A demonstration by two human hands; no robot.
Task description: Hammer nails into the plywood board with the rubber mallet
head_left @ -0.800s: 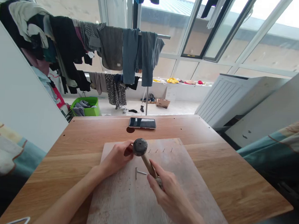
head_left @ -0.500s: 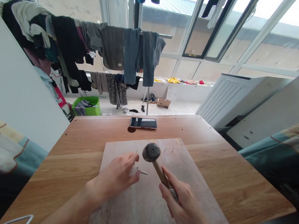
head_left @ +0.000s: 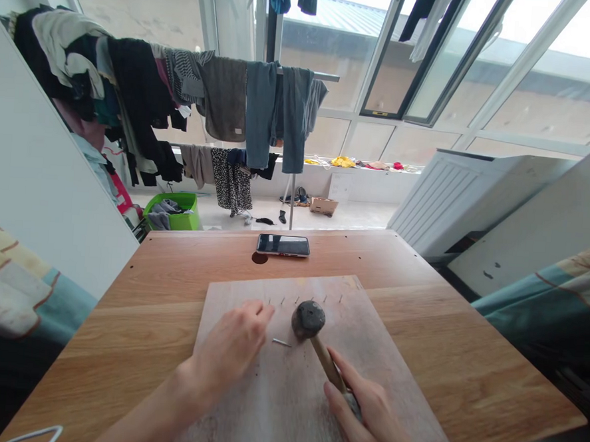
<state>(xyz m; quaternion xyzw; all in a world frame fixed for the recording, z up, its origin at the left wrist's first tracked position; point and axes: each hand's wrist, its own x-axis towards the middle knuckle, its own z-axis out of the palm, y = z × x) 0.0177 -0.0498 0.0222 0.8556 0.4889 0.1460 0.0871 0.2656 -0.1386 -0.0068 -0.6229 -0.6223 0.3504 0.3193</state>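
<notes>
My right hand [head_left: 370,422] is wrapped round the wooden handle of a hammer [head_left: 309,319], whose dark round head hovers low over a worn wooden board [head_left: 396,367]. My left hand [head_left: 232,350] rests on the board to the left of the head. Its fingers are drawn together at a thin nail [head_left: 269,302], which stands at the left end of a row of small nails [head_left: 311,299] stuck in the board's far part. One loose nail [head_left: 281,342] lies flat between my hands.
The board lies on a wooden table [head_left: 468,338], with a dark phone [head_left: 283,245] near the far edge. Behind the table are a clothes rack [head_left: 262,105] hung with garments, a green basket [head_left: 173,210], white panels left and right, and patterned fabric at both sides.
The hammer head has moved right and dropped lower. My left hand drew back, reached the two loose nails, then returned to the row. One loose nail is gone from the board.
</notes>
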